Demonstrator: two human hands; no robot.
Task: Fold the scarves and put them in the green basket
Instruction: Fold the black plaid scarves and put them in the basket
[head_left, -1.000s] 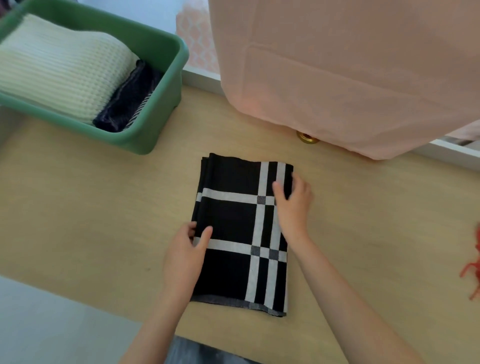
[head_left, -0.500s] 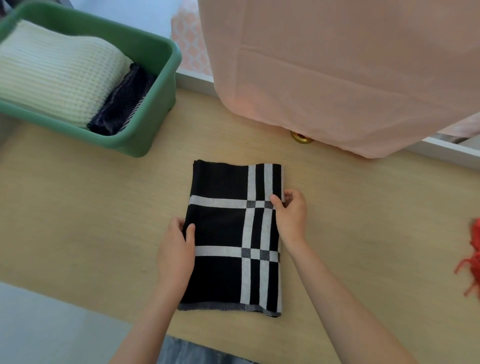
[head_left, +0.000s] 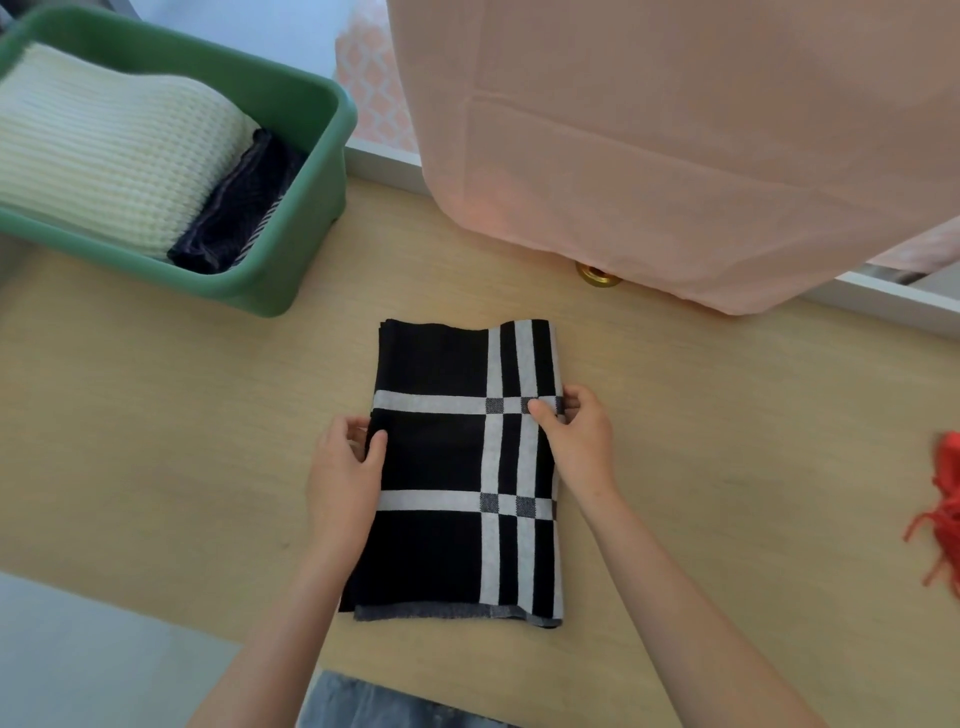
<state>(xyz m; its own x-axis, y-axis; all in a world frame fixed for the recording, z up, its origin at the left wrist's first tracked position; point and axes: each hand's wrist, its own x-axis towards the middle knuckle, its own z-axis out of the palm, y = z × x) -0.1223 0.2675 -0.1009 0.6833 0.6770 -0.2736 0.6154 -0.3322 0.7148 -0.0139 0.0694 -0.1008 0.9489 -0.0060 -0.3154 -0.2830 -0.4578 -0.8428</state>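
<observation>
A black scarf with white crossing stripes (head_left: 447, 457) lies folded into a flat rectangle on the wooden table (head_left: 156, 426). My left hand (head_left: 345, 467) pinches its left edge, thumb on top and fingers curled under. My right hand (head_left: 576, 441) pinches its right edge the same way, slightly farther from me. The green basket (head_left: 311, 171) stands at the far left of the table. Inside it lie a folded cream knit scarf (head_left: 104, 156) and, to its right, a folded dark striped scarf (head_left: 244, 208).
A pink curtain (head_left: 675, 130) hangs over the table's far side, with a small brass ring (head_left: 597, 274) at its hem. Red-orange fringed fabric (head_left: 943, 499) shows at the right edge. The table's near edge runs just below the scarf.
Both hands have slid from the top of the scarf outward to its side edges and closed on them. The scarf has stayed flat on the table.
</observation>
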